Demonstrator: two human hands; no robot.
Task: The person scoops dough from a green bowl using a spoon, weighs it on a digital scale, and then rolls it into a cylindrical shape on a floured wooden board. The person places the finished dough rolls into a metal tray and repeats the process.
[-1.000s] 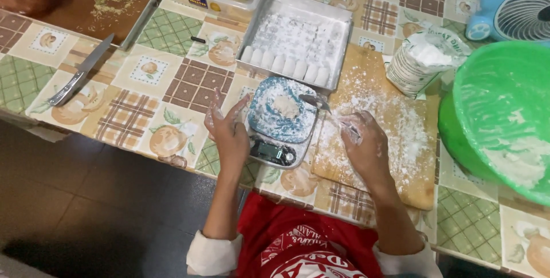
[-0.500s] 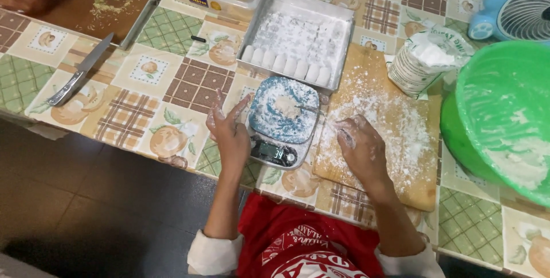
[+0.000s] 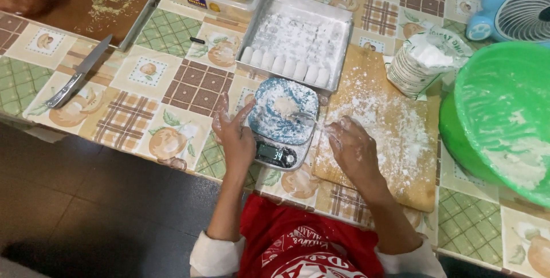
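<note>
Resting beside the kitchen scale (image 3: 279,140), the left hand (image 3: 235,134) lies open, fingers spread, touching its edge. A dough lump (image 3: 285,106) sits on the scale's floury plate. The right hand (image 3: 350,147) presses open-palmed on the floured cutting board (image 3: 389,134).

Single head view, looking steeply down from above wearer's chest; surface (image 3: 172,91) fills upper frame, floor (image 3: 86,209) lower left; moderately close, arms' reach.
</note>
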